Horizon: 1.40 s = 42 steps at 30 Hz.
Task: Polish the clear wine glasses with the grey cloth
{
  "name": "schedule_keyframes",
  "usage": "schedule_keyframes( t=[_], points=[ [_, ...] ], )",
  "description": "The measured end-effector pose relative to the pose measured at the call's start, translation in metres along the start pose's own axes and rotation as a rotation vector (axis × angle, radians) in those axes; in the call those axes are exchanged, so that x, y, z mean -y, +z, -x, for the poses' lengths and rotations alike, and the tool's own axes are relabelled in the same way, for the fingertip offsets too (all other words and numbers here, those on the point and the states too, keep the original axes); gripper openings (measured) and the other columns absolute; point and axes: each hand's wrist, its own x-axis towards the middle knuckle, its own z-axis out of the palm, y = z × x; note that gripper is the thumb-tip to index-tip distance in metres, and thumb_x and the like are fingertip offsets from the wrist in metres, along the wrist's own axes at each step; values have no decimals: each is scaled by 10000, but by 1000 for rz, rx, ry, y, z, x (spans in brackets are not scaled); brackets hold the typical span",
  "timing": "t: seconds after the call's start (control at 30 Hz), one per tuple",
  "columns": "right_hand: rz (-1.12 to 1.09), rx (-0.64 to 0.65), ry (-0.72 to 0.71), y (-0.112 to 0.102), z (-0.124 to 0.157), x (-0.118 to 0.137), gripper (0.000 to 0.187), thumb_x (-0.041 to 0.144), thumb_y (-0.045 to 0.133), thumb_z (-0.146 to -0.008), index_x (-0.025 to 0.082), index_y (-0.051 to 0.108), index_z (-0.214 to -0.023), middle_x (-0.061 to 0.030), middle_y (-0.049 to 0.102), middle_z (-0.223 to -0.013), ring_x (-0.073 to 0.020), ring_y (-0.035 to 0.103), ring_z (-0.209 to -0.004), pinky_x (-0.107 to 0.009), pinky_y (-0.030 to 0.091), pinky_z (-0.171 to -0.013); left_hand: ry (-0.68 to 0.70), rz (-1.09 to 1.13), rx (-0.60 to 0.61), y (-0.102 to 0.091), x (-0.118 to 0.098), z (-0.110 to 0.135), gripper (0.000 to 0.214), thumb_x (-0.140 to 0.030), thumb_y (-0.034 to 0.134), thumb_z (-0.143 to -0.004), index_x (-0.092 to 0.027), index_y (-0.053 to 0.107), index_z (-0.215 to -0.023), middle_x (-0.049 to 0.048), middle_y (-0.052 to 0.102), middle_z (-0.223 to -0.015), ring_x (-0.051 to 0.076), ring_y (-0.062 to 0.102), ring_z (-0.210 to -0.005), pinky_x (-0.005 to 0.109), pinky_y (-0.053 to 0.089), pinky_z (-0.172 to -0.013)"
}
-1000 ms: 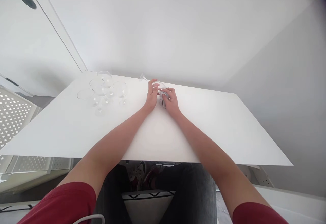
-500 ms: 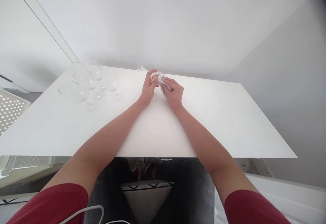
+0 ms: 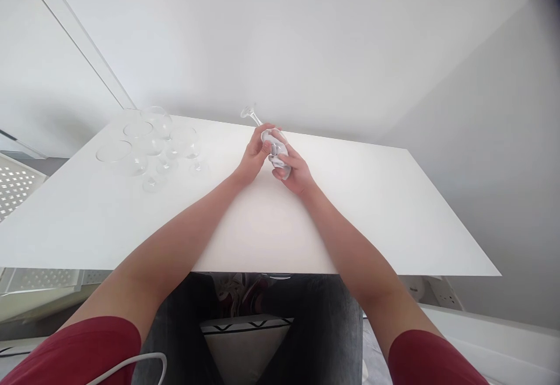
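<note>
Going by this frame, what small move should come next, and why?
Probably turn the glass slightly in the left hand, with the right hand pressing the white cloth to it: the left fingers hold its bowl, the stem points away, and the cloth is bunched at the bowl.

Seemingly a home room, with a white door [image 3: 48, 52], table [image 3: 376, 216] and stemmed glasses [image 3: 154, 144].

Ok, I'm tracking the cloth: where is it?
Near the head view's centre, the white cloth is in the right hand, against the glass in the left hand.
</note>
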Motion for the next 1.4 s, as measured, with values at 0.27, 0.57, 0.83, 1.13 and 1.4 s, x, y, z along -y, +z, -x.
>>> schedule_keyframes(
  t=[0.27, 0.57, 0.83, 1.13, 1.4],
  points=[
    [57, -83, -41, -6, -1, -2, 671, 333, 666, -903, 305, 567, -1566, -39, 667, -1307, -43, 431, -597, -226, 489, -552, 46, -64, 109, -12, 8, -10, 587, -615, 878, -877, -296, 719, -1343, 102, 726, -1250, 289, 730, -1161, 455, 580, -1040],
    [767, -139, -257, 5, -3, -15, 617, 378, 538, -1038, 295, 550, -1649, -59, 374, -1762, -212, 665, -1256, -347, 663, -968, 19, -19, -79, -13, 7, -12, 441, -569, 866, -906, -283, 654, -1167, 39, 716, -986, 210, 725, -913, 404, 637, -887],
    [716, -297, -153, -1, -4, -17, 680, 343, 655, -971, 296, 557, -1642, -51, 736, -1181, -102, 586, -675, -316, 642, -776, 131, -56, 28, -19, 13, -15, 515, -566, 935, -833, -248, 690, -1156, 102, 725, -1251, 241, 743, -1079, 440, 587, -1023],
    [-204, -120, 42, 1, -2, -4, 435, 512, 837, -906, 208, 626, -1136, 39, 504, -808, -37, 292, -551, -192, 408, -520, 108, -38, 120, -18, 8, -19, 629, -578, 954, -787, -292, 710, -1292, 103, 722, -1314, 329, 694, -1298, 471, 565, -1076],
    [277, -199, -60, -8, -11, -21, 702, 451, 930, -806, 276, 663, -1431, 4, 671, -1069, -81, 522, -744, -217, 551, -615, 24, 1, 12, -18, 12, -16, 434, -531, 881, -883, -256, 559, -981, 52, 708, -1093, 233, 711, -1167, 372, 592, -964]
  ],
)
